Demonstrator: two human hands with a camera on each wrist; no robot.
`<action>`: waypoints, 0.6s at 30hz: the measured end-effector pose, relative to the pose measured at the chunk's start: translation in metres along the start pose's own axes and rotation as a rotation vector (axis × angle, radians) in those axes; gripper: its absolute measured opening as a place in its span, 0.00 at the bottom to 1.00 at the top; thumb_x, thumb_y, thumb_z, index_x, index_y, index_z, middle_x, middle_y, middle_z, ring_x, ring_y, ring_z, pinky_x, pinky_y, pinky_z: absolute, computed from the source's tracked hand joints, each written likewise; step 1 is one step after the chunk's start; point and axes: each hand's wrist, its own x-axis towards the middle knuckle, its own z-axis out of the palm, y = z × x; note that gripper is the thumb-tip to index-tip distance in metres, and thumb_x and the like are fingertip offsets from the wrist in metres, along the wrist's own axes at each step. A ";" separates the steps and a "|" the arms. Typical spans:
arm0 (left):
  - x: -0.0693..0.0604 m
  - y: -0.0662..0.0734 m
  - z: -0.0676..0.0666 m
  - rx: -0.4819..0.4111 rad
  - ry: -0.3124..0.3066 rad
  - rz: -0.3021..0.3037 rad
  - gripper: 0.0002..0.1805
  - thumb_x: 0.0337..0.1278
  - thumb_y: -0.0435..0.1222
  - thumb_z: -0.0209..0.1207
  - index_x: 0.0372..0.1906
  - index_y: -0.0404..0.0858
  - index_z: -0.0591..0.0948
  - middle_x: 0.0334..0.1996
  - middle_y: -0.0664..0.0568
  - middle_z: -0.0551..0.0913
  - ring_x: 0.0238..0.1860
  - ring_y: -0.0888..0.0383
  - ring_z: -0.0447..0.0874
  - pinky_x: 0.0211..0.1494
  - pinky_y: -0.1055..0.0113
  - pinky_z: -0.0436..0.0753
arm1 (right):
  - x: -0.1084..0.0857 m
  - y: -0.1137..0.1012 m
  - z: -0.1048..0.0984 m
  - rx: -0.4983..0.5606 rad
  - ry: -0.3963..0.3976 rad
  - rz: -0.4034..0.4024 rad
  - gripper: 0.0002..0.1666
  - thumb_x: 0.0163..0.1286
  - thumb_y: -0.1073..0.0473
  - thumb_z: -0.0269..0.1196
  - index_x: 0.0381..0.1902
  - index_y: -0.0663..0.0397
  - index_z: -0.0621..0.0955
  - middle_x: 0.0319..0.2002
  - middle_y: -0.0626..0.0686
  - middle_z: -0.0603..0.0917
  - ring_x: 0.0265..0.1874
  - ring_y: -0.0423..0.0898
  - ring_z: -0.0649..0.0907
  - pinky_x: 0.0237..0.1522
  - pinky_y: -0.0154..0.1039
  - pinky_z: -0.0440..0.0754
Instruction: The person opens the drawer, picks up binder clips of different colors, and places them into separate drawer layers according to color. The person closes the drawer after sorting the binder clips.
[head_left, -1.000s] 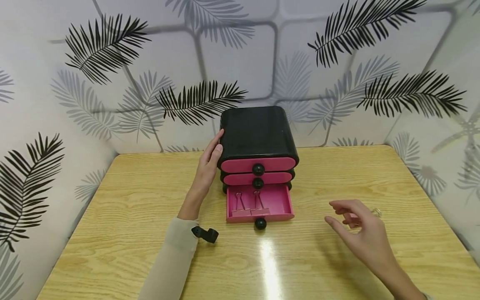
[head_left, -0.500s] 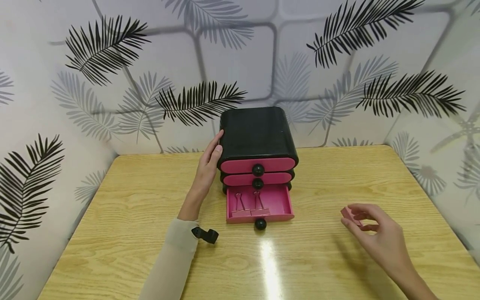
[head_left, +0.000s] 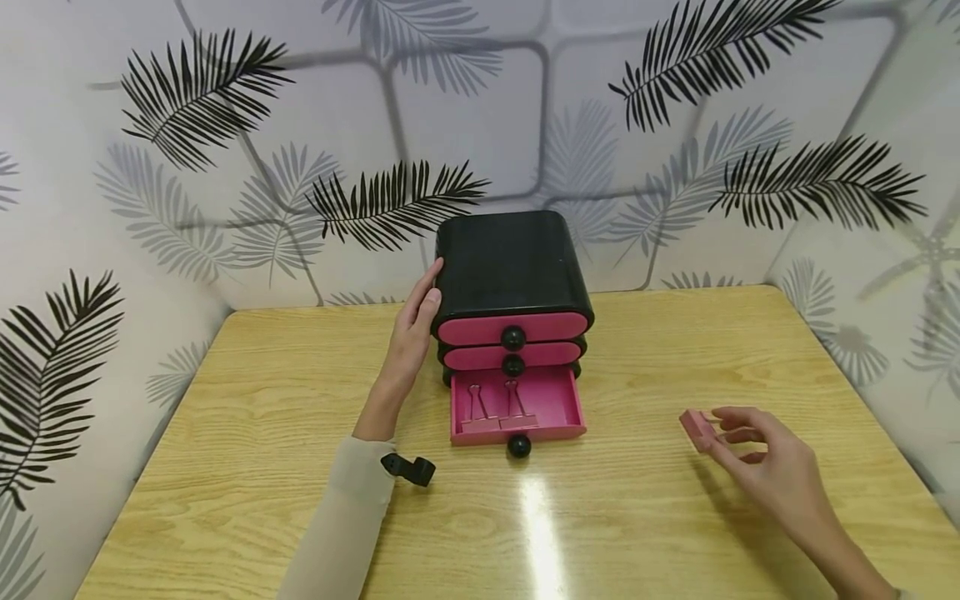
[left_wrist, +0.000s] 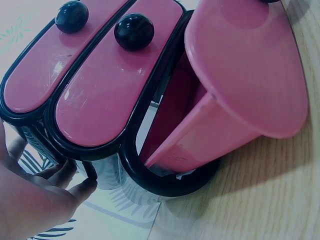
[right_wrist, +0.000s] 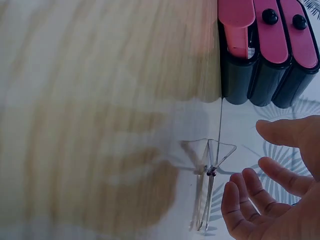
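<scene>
A black drawer unit [head_left: 517, 258] with pink drawer fronts stands in the middle of the table. Its bottom drawer [head_left: 558, 400] is pulled out, holding two pink binder clips [head_left: 480, 423] with raised wire handles. My left hand [head_left: 405, 342] rests against the unit's left side, its fingers extended; in the left wrist view its fingertips touch the black casing. To the right, above the table, my right hand [head_left: 776, 467] holds another pink binder clip [head_left: 697, 429] at its fingertips. The right wrist view shows a thin triangular outline with wires [right_wrist: 210, 172] beside the fingers [right_wrist: 257, 192]; contact there is unclear.
The wood table [head_left: 300, 400] meets a leaf-patterned wall [head_left: 472, 125] behind the unit. Black knobs [head_left: 519, 447] stick out from the drawer fronts. A black strap piece [head_left: 408, 469] sits at the left wrist.
The binder clip, mostly hidden behind my right fingers at first, has come into view at the fingertips. The right hand has shifted slightly right and down. My left hand stays against the unit.
</scene>
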 end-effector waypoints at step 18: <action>-0.002 0.003 0.001 0.007 0.003 -0.002 0.29 0.83 0.38 0.41 0.81 0.39 0.59 0.81 0.48 0.56 0.80 0.57 0.50 0.80 0.58 0.54 | 0.011 0.019 0.001 -0.136 -0.180 0.039 0.20 0.59 0.63 0.76 0.49 0.60 0.86 0.36 0.55 0.88 0.30 0.43 0.87 0.27 0.33 0.77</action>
